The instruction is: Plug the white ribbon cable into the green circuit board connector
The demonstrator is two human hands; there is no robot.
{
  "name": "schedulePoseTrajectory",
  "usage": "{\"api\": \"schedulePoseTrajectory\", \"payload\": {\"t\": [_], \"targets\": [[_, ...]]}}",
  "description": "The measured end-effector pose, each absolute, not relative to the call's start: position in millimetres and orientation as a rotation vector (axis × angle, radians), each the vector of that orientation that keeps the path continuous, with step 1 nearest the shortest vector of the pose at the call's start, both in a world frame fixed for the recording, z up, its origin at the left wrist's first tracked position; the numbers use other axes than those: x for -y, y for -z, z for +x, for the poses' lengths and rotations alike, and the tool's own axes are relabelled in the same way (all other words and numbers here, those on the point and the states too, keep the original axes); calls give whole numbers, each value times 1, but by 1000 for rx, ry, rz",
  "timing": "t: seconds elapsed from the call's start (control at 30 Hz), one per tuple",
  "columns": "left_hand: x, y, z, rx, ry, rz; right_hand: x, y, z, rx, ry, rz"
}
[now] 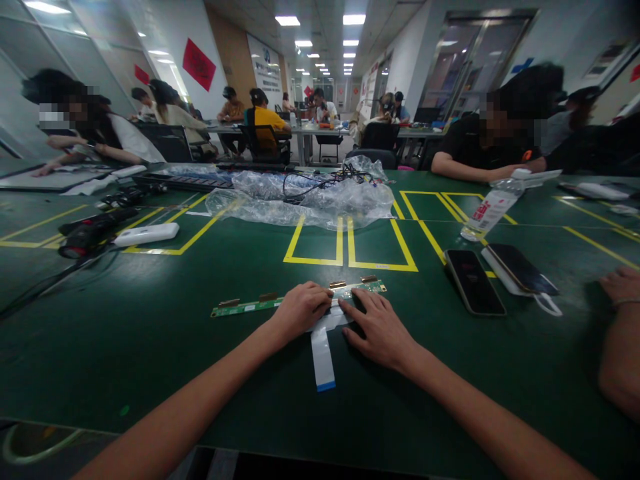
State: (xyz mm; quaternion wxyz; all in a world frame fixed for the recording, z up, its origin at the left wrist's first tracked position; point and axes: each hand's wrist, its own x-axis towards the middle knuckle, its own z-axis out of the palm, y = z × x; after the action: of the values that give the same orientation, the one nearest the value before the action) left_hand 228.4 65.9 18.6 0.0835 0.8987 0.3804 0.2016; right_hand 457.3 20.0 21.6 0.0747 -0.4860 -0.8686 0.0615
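A long narrow green circuit board [245,307] lies at a slight slant on the table, with copper-coloured tabs along its far edge. A white flat ribbon cable [323,360] meets its near edge at the middle and runs toward me, ending in a blue tip. My left hand [304,308] is closed, its curled fingers pinching at the place where cable and board meet. Opposite it, my right hand [381,328] has its fingers apart, with the index fingertip resting by the same joint. My fingers partly cover the connector.
Clear plastic wrap [310,200] and black wires [345,175] lie beyond the board. To the right are a phone [475,281], a second phone [520,267] and a bottle [495,207]. A white device [147,234] lies left. A neighbour's arm [623,333] rests at right.
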Motion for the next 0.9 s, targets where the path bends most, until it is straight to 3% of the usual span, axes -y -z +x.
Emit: {"api": "schedulePoseTrajectory", "payload": {"t": [0.4, 0.9], "targets": [[-65, -19, 230, -1178, -583, 2704, -20, -25, 458, 2604, -206, -1454], [-23, -35, 210, -1332, -236, 2618, -23, -26, 474, 2480, -307, -1305]]}}
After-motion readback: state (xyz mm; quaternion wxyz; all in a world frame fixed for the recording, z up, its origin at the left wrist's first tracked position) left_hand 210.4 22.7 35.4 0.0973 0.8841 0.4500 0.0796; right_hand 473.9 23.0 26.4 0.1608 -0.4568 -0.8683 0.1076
